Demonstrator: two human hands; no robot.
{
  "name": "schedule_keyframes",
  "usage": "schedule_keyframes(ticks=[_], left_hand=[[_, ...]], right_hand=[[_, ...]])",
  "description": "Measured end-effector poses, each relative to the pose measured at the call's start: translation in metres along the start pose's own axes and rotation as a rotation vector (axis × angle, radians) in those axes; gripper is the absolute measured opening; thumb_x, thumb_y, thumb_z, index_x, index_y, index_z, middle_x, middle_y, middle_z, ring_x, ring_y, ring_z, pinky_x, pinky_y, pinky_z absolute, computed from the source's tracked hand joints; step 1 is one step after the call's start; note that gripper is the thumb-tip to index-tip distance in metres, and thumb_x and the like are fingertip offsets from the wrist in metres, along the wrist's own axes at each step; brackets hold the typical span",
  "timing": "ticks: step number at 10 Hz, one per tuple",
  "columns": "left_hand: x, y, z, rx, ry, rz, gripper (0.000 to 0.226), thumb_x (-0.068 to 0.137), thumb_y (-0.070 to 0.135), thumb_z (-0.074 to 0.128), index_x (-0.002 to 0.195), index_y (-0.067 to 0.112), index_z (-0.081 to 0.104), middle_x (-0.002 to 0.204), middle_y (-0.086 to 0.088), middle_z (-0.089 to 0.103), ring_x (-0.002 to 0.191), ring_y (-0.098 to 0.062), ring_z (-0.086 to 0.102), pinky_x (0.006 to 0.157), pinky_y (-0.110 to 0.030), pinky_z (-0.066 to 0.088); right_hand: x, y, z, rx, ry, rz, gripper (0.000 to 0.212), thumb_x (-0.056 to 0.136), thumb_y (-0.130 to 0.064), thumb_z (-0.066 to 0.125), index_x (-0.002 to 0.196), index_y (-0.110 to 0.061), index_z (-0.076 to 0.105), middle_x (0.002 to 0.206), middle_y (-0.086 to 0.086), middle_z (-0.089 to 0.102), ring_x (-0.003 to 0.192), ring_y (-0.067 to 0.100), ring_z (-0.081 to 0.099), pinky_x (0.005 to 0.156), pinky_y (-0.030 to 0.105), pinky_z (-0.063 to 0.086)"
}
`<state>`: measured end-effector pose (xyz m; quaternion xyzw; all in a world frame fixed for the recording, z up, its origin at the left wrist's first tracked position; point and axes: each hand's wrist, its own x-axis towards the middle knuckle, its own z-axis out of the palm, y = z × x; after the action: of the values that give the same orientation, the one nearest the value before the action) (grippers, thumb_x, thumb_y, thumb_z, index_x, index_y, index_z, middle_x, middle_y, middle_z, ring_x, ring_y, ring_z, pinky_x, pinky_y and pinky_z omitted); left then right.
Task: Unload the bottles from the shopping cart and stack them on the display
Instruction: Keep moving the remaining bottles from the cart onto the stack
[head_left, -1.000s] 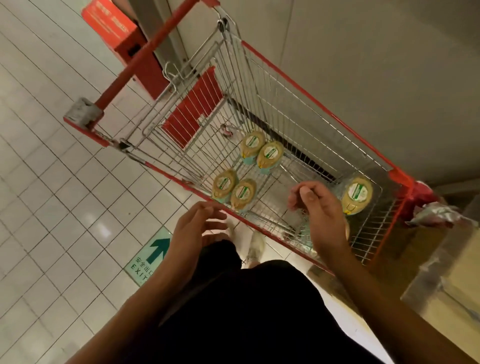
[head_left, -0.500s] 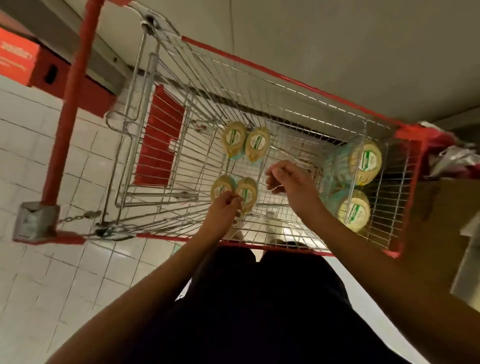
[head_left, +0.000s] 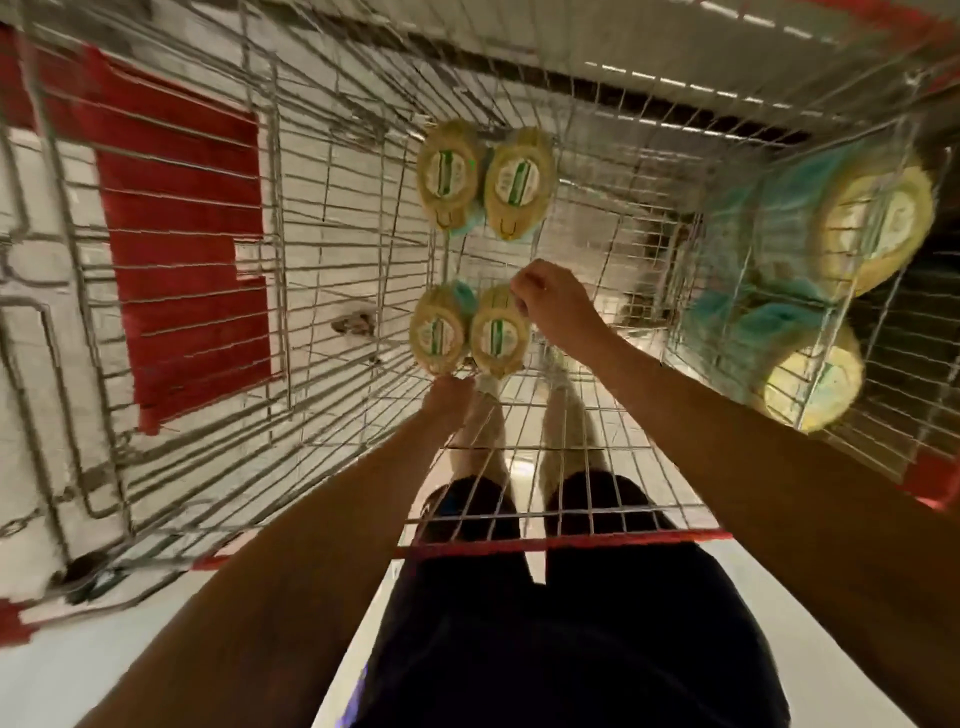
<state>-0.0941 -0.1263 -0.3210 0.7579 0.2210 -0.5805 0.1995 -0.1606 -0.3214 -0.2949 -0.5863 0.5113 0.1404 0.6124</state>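
Observation:
Inside the wire shopping cart (head_left: 561, 541) stand several yellow-capped bottles with green-and-white labels, seen from above. The near pair (head_left: 439, 332) stands in the middle of the basket. My left hand (head_left: 449, 400) grips this pair at its near edge, fingertips hidden beneath. My right hand (head_left: 550, 306) has curled fingers pinching the far edge of the pair's right bottle (head_left: 498, 335). A second pair (head_left: 449, 174) stands farther back. Two larger bottles with teal bodies (head_left: 872, 218) stand at the cart's right end.
The red plastic seat flap (head_left: 182, 234) hangs at the cart's left end. Wire walls close in on all sides. My legs and feet show through the basket floor, on pale floor tiles. A wall base runs along the far side.
The camera has dropped close over the cart. Both hands reached down into the basket; my left slid to the near pair's near edge and my right closed on that pair's right bottle.

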Motion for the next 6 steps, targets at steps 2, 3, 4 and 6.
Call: schedule_keyframes(ticks=[2,3,4,6], left_hand=[[0.078,-0.007,0.043,-0.162,-0.039,-0.101,0.036,0.109,0.008,0.039,0.076,0.022,0.041,0.076,0.001,0.043,0.064,-0.011,0.042,0.059,-0.023,0.035],[0.109,-0.008,0.056,-0.334,-0.026,-0.176,0.018,0.107,0.015,0.046,0.092,0.018,0.055,0.087,-0.004,0.061,0.074,-0.017,0.058,0.057,-0.028,0.050],[0.141,-0.014,0.066,-0.508,-0.063,-0.221,0.016,0.107,0.027,0.049,0.110,0.021,0.063,0.110,-0.009,0.068,0.100,-0.028,0.067,0.075,-0.039,0.064],[0.179,-0.026,0.090,-0.851,-0.090,-0.253,0.037,0.106,0.039,0.042,0.131,0.025,0.065,0.135,-0.014,0.065,0.123,-0.036,0.060,0.106,-0.057,0.051]], right_hand=[[0.096,0.060,0.012,-0.164,-0.009,0.128,0.024,0.104,-0.025,0.057,0.111,-0.007,0.071,0.109,0.012,0.072,0.097,0.026,0.063,0.076,0.030,0.045],[0.128,0.096,0.025,-0.161,-0.031,0.183,0.028,0.106,-0.024,0.053,0.111,-0.001,0.069,0.108,0.017,0.071,0.099,0.031,0.065,0.080,0.035,0.049],[0.150,0.130,0.039,-0.169,-0.037,0.212,0.025,0.108,-0.021,0.047,0.098,-0.006,0.064,0.098,0.013,0.064,0.090,0.027,0.059,0.073,0.032,0.040],[0.177,0.170,0.051,-0.119,-0.109,0.181,0.042,0.114,-0.030,0.044,0.108,-0.002,0.074,0.083,0.006,0.064,0.073,0.019,0.058,0.067,0.018,0.049]])
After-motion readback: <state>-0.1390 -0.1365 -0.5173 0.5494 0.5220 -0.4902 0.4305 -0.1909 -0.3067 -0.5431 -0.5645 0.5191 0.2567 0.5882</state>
